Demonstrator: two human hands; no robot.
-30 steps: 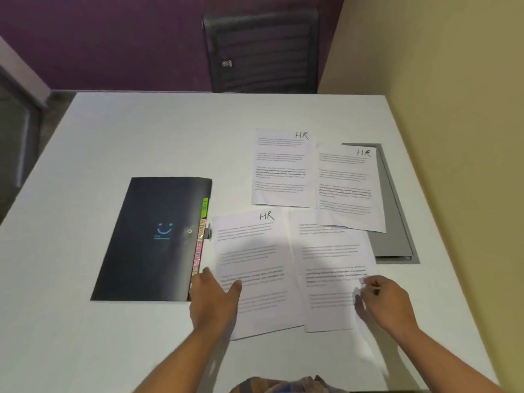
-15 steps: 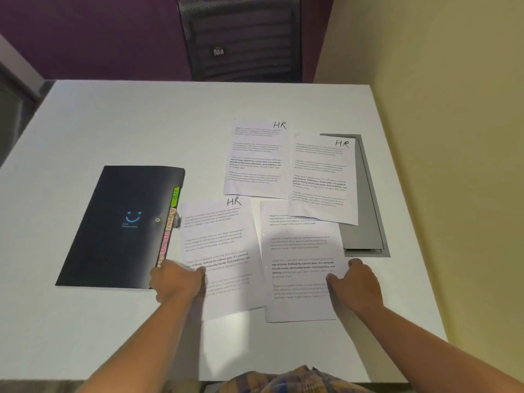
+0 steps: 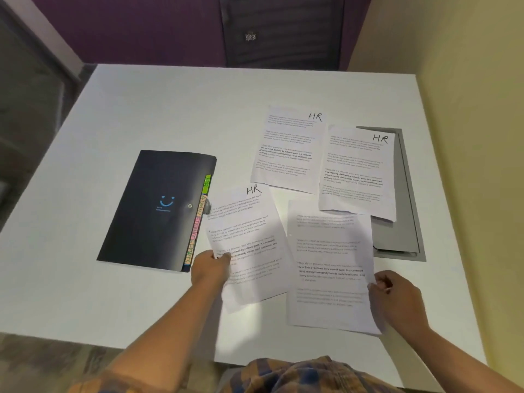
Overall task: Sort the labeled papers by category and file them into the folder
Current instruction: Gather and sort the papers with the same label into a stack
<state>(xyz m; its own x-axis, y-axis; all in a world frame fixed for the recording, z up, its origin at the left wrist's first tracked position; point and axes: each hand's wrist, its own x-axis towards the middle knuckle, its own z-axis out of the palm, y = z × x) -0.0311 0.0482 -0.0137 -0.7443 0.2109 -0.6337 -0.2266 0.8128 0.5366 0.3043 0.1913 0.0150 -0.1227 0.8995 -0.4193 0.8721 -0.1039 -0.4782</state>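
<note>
Several printed sheets lie on the white table [image 3: 170, 109]. My left hand [image 3: 210, 268] pinches the left edge of the near-left HR paper [image 3: 249, 239], whose near end is lifted off the table. My right hand [image 3: 397, 299] pinches the right edge of the near-right paper [image 3: 329, 265]; its label is hidden under another sheet. Two more HR sheets rest farther back, one in the middle [image 3: 289, 148] and one at the right [image 3: 357, 171]. The black folder [image 3: 156, 208] with coloured index tabs [image 3: 198, 222] lies shut to the left of the papers.
A grey recessed panel [image 3: 402, 222] in the tabletop lies partly under the right sheets. A yellow wall [image 3: 467, 137] runs along the table's right side. A dark chair [image 3: 283, 29] stands behind the far edge.
Both hands went from pressing flat on the near papers to pinching their edges. The near-left sheet has lifted and tilted. The camera view shifted.
</note>
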